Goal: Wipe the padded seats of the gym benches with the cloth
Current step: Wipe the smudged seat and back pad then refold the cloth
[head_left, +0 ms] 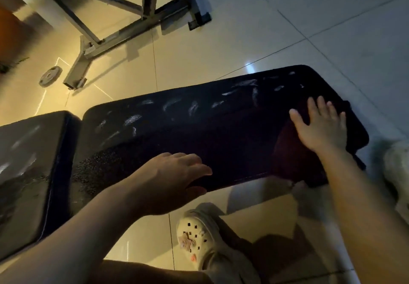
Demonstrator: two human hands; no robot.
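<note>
The cloth (294,150) is best kept flat under firm, even pressure and drawn in long overlapping strokes along the pad (199,133), so that the pale streaks near its far edge are covered too (the light is dim, and the dark cloth is hard to tell from the padding). The cloth is pressed under the flat, spread right hand (321,126) at the pad's right end. The left hand (172,181), fingers loosely bent and gripping nothing, is rested on the near edge, well apart from the cloth.

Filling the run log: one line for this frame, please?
step: wiping bench pad | right hand: flat on cloth, far end | left hand: resting on near edge | white streaks remain
</note>
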